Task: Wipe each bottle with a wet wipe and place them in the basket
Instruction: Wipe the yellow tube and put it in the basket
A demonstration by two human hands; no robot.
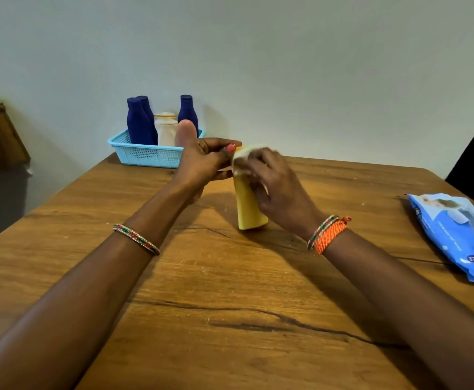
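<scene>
yellow bottle [248, 208] is mid-table, long axis leaning, top tipped toward the far edge, bottom end nearest me. left hand [202, 164] grips it up by the cap, right hand [275, 190] clutches a white wipe [241, 159] against the upper part, which is blurry. blue basket [145, 154] at the far left edge holds three dark blue bottles [138, 122] and a white one [166, 130]. wipes pack [455, 235] is cut off at the right edge

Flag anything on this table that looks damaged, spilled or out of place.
A long dark crack runs across the wooden table near the front edge. No spill shows. The bottles in the blue basket stand upright, and the wipes pack lies flat.
</scene>
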